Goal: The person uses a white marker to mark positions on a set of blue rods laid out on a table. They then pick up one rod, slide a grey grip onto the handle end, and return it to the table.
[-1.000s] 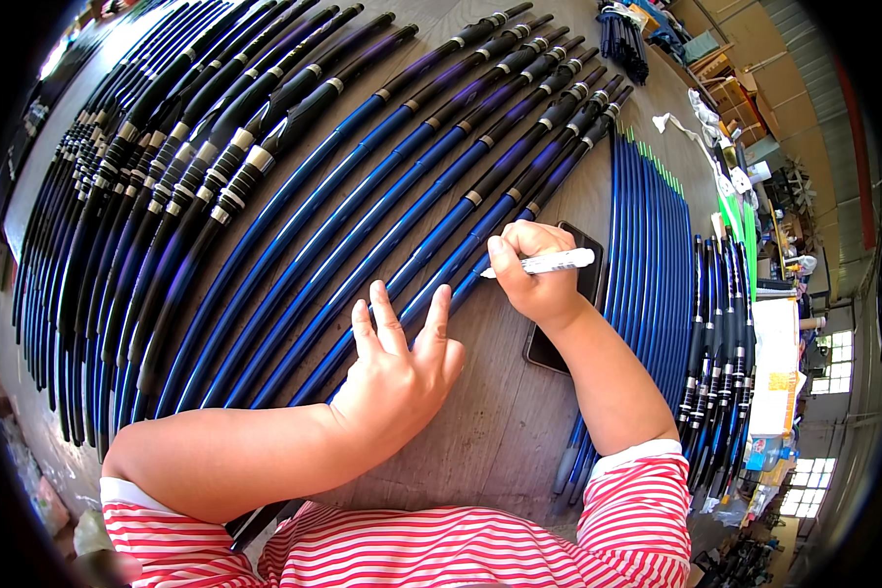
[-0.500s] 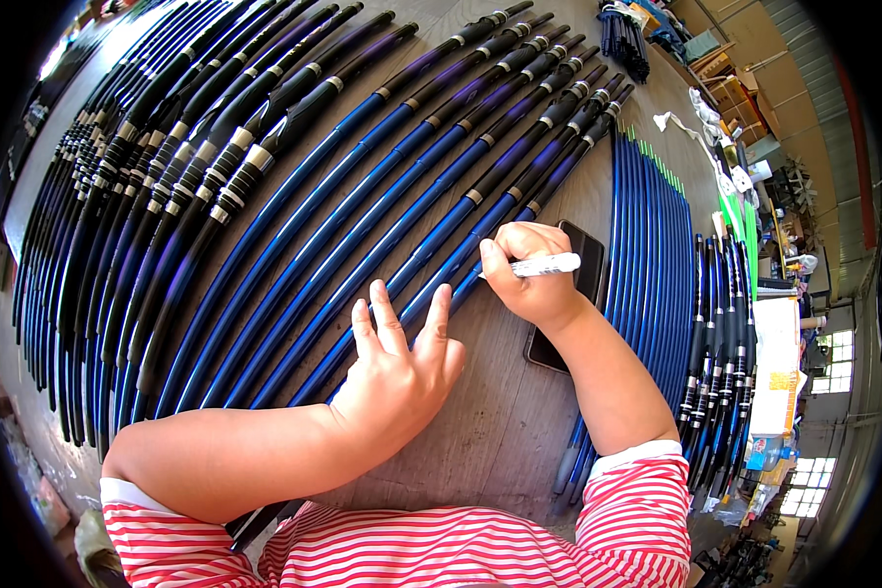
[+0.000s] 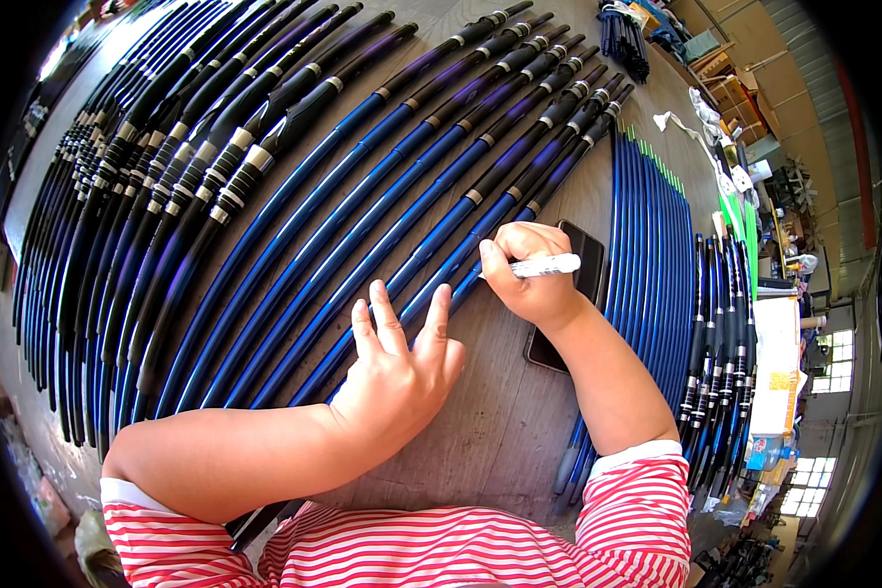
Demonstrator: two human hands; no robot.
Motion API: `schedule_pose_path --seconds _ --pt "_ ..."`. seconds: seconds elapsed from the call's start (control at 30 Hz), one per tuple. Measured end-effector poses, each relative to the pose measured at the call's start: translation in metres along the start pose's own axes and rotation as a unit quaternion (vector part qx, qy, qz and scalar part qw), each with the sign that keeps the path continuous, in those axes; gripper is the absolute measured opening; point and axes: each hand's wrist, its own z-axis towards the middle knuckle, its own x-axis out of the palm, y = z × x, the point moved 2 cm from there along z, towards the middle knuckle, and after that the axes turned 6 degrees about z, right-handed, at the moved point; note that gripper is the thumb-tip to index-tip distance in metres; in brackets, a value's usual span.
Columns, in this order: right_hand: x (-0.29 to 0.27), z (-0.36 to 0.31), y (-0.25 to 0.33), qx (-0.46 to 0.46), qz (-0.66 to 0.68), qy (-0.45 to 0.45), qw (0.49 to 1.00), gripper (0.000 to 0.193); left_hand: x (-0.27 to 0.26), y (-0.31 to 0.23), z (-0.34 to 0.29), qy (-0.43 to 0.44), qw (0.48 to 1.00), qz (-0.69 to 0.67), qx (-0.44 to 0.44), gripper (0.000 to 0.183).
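A white marker pen is pinched in my right hand, its tip at the nearest of several blue and black fishing rods lying side by side. Whether the tip touches the rod is too small to tell. My left hand has its fingers stretched out and spread, with the fingertips resting at the two nearest rods. Under my right hand and wrist lies a dark phone, partly hidden.
On the left lie several thicker black rods with silver rings. Thin blue rod sections with green tips are lined up at the right, beside more black rods and a white box. A dark bundle lies at the far edge.
The marker pen has rolled or tilted very slightly in my right hand. Both hands otherwise keep their places, and the rods lie as before.
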Motion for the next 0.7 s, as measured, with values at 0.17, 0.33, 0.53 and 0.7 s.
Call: schedule_pose_path --seconds 0.17,0.33,0.53,0.7 --pt "0.001 0.001 0.000 -0.003 -0.007 0.006 1.000 0.033 0.000 0.000 0.000 -0.001 1.000 0.002 -0.003 0.024" --pt "-0.004 -0.003 0.000 0.014 0.030 -0.015 0.999 0.027 -0.001 0.000 -0.002 -0.010 1.000 0.006 -0.010 0.034" --pt "-0.025 0.004 0.020 0.105 0.065 -0.188 0.974 0.024 0.002 -0.004 -0.003 -0.019 1.000 0.025 0.000 0.033" --pt "-0.097 0.029 0.118 0.163 0.094 -0.074 0.979 0.015 0.006 -0.005 -0.002 -0.021 0.999 0.028 -0.014 0.023"
